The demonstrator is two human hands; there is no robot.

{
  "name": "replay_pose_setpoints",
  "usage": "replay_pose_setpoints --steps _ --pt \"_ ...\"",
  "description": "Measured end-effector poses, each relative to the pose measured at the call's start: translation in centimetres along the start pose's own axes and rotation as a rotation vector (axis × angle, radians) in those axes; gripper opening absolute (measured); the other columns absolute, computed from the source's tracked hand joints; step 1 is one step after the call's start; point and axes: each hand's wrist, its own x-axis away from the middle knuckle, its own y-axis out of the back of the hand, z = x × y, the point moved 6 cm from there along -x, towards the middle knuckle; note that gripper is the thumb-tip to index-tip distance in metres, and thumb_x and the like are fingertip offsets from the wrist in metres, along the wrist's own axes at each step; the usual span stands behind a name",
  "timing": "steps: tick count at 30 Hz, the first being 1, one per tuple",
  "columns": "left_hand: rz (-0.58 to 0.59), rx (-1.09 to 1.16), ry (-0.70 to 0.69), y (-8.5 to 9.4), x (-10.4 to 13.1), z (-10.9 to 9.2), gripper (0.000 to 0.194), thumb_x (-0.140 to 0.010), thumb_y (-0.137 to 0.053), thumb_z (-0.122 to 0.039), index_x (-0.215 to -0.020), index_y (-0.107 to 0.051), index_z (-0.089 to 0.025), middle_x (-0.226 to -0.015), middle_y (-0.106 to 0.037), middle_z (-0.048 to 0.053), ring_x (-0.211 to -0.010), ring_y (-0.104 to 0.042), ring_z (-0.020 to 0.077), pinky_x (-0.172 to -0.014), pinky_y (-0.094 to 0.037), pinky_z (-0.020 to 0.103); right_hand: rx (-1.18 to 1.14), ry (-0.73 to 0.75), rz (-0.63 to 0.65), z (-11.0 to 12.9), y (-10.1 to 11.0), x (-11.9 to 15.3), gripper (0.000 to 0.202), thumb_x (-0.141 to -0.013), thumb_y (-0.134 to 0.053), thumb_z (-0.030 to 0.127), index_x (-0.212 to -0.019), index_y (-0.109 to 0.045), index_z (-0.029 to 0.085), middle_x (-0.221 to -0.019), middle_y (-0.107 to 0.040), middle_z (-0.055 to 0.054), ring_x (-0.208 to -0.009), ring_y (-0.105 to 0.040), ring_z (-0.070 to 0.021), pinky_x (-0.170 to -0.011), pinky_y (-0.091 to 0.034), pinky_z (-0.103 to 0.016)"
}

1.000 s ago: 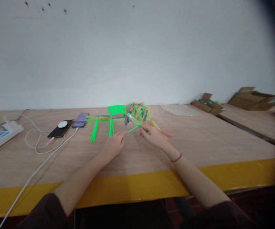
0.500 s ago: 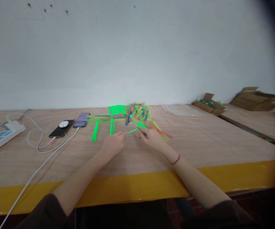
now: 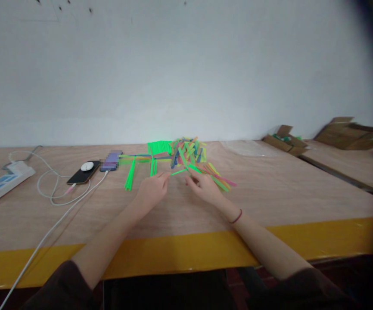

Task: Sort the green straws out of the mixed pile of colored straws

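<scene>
My left hand [image 3: 152, 189] is closed, its fingertips pinching one end of a thin bright green stick [image 3: 178, 172]. The stick slants up to my right hand [image 3: 206, 188], whose closed fingers are at its other end; the exact contact is blurred. Just behind the right hand fans a loose spread of coloured sticks [image 3: 227, 181], partly covered by it. A heap of mixed coloured sticks [image 3: 189, 153] lies beyond both hands. Left of it are a row of green sticks [image 3: 159, 148] and a green bundle [image 3: 130, 174]. More green sticks [image 3: 154, 167] stretch behind the left hand.
On the left lie a black phone [image 3: 80, 174] with a white earbud case [image 3: 87, 166], a second phone [image 3: 111, 161], white cables [image 3: 59, 218] and a power strip [image 3: 2, 185]. Cardboard boxes [image 3: 286, 140] stand at right. A yellow band [image 3: 180, 254] edges the table [image 3: 286, 193].
My left hand has shifted slightly away from me, and the green stick between the hands lies at a flatter slant. My right hand has barely moved. The whole view has shifted a little.
</scene>
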Motion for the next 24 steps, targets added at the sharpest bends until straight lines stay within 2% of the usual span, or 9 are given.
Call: replay_pose_setpoints --steps 2,5,8,10,13,17,24 --pt "-0.105 0.066 0.092 0.7 -1.0 2.4 0.034 -0.097 -0.037 -0.025 -0.109 -0.068 -0.016 -0.106 -0.069 0.01 -0.096 -0.064 0.0195 -0.087 -0.047 0.03 -0.108 -0.015 0.042 -0.1 0.0 -0.2 0.046 -0.098 -0.036 0.037 -0.138 -0.049 0.017 -0.068 -0.066 -0.002 -0.056 -0.057 -0.0161 -0.056 -0.041 -0.026" --pt "-0.205 0.054 0.327 1.6 -1.9 8.0 0.036 -0.095 -0.036 -0.025 -0.094 -0.07 -0.012 -0.095 -0.068 0.012 -0.095 -0.062 0.0221 -0.084 -0.046 0.03 -0.122 -0.005 0.099 -0.5 -0.3 -0.3 0.049 -0.098 -0.037 0.042 -0.138 -0.048 0.015 -0.072 -0.067 -0.003 -0.061 -0.06 -0.0165 -0.06 -0.042 -0.027" --pt "-0.185 -0.008 0.475 1.4 -1.8 12.9 0.037 -0.094 -0.035 -0.025 -0.089 -0.069 -0.012 -0.09 -0.069 0.012 -0.088 -0.062 0.023 -0.076 -0.044 0.029 -0.076 0.012 0.159 -1.4 -1.1 -0.1 0.047 -0.097 -0.042 0.043 -0.131 -0.054 0.014 -0.077 -0.069 -0.005 -0.066 -0.062 -0.0176 -0.063 -0.043 -0.029" --pt "-0.137 -0.049 0.519 0.8 -1.6 14.9 0.037 -0.093 -0.035 -0.026 -0.086 -0.069 -0.013 -0.086 -0.069 0.011 -0.084 -0.063 0.0227 -0.073 -0.043 0.028 -0.049 0.017 0.193 -2.0 -1.7 0.0 0.044 -0.096 -0.043 0.042 -0.127 -0.058 0.014 -0.08 -0.07 -0.007 -0.068 -0.063 -0.018 -0.064 -0.044 -0.029" --pt "-0.087 -0.104 0.535 -0.5 -1.5 16.4 0.039 -0.094 -0.033 -0.026 -0.085 -0.069 -0.014 -0.085 -0.07 0.012 -0.085 -0.064 0.0233 -0.072 -0.043 0.028 -0.01 0.027 0.218 -2.4 -2.1 0.0 0.039 -0.096 -0.045 0.038 -0.123 -0.061 0.015 -0.082 -0.071 -0.007 -0.069 -0.063 -0.0182 -0.065 -0.044 -0.029" --pt "-0.066 -0.143 0.528 -2.0 -1.7 17.3 0.039 -0.094 -0.034 -0.027 -0.093 -0.071 -0.013 -0.095 -0.07 0.015 -0.094 -0.063 0.0252 -0.079 -0.046 0.03 0.057 0.024 0.233 -2.3 -1.9 0.0 0.034 -0.096 -0.045 0.034 -0.118 -0.063 0.015 -0.089 -0.072 -0.009 -0.072 -0.064 -0.0182 -0.068 -0.045 -0.029" --pt "-0.08 -0.097 0.525 -2.9 -1.5 18.2 0.041 -0.095 -0.039 -0.036 -0.115 -0.066 -0.012 -0.106 -0.067 0.016 -0.107 -0.06 0.0264 -0.092 -0.045 0.035 0.218 0.005 0.279 -1.7 -1.1 -0.2 0.036 -0.097 -0.037 0.033 -0.091 -0.068 0.017 -0.083 -0.07 -0.008 -0.073 -0.062 -0.0183 -0.069 -0.043 -0.028"
